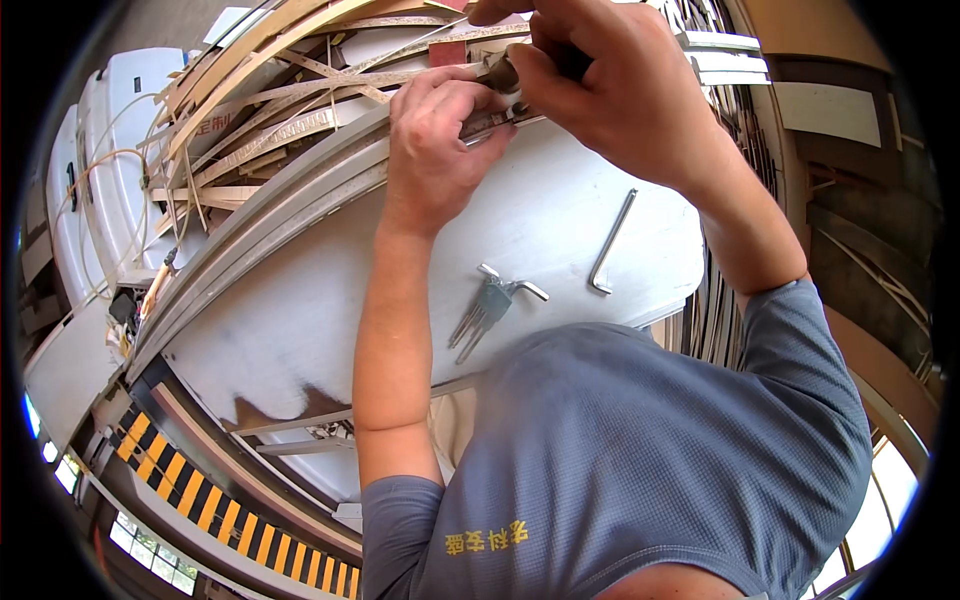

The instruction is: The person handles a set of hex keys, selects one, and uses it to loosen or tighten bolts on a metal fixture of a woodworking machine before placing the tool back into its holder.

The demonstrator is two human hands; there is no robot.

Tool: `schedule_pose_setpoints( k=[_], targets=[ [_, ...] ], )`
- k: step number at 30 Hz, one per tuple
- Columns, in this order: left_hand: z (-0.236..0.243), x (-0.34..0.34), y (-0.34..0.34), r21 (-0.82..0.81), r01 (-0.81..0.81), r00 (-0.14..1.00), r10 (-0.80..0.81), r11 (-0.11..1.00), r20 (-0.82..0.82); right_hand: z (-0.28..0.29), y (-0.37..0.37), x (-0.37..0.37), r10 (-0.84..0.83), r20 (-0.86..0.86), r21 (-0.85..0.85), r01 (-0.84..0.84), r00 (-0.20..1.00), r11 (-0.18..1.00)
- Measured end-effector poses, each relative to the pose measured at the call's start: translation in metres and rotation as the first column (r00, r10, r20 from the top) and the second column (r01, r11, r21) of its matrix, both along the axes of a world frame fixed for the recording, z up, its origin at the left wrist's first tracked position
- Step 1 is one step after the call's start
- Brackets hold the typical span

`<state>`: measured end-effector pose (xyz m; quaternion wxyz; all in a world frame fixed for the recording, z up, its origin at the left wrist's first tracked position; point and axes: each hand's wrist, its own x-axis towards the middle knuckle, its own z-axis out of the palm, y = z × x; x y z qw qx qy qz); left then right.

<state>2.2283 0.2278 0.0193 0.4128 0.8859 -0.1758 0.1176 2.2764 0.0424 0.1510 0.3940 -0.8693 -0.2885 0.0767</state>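
Observation:
At the machine's metal rail (pixel 300 205), both my hands work close together. My left hand (pixel 432 130) is closed, its fingers curled round a small metal fitting (pixel 487 122) on the rail. My right hand (pixel 605 85) is closed just above and to the right; what its fingers grip is mostly hidden. A short metal cylinder (pixel 502 73) shows between the two hands. On the grey metal table lie a hex key set in a greenish holder (pixel 493 300) and, further right, a single loose hex key (pixel 612 245).
The metal table (pixel 300 310) spreads below my forearms. Tangled wood and edging strips (pixel 270 120) pile beyond the rail. White machine housings (pixel 135 150) with loose cables stand at the left, above a yellow-and-black striped strip (pixel 220 500). Stacked thin strips (pixel 715 300) line the right.

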Motion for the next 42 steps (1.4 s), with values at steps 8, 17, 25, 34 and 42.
schedule_pose_setpoints(
  k=[8,17,25,34,42],
  targets=[
    [-0.008,-0.001,-0.016,0.074,-0.153,0.980,0.142,0.985,0.140,-0.022,-0.015,0.002,0.074,0.160,0.155,-0.099,0.984,0.983],
    [-0.010,0.002,-0.018,0.077,-0.162,0.979,0.151,0.984,0.138,0.005,-0.008,0.001,-0.038,-0.166,-0.022,0.035,0.985,0.999],
    [-0.010,0.001,-0.017,0.076,-0.154,0.974,0.139,0.985,0.178,-0.016,-0.016,0.014,0.264,0.129,0.046,-0.271,0.956,0.961],
    [-0.009,0.002,-0.017,0.057,-0.139,0.974,0.127,0.989,0.186,-0.032,-0.009,0.007,0.241,-0.392,0.522,-0.001,0.888,0.853],
    [-0.012,0.001,-0.016,0.061,-0.136,0.986,0.129,0.989,0.101,0.003,0.003,-0.003,0.036,-0.470,0.351,0.149,0.882,0.924]
  ],
)
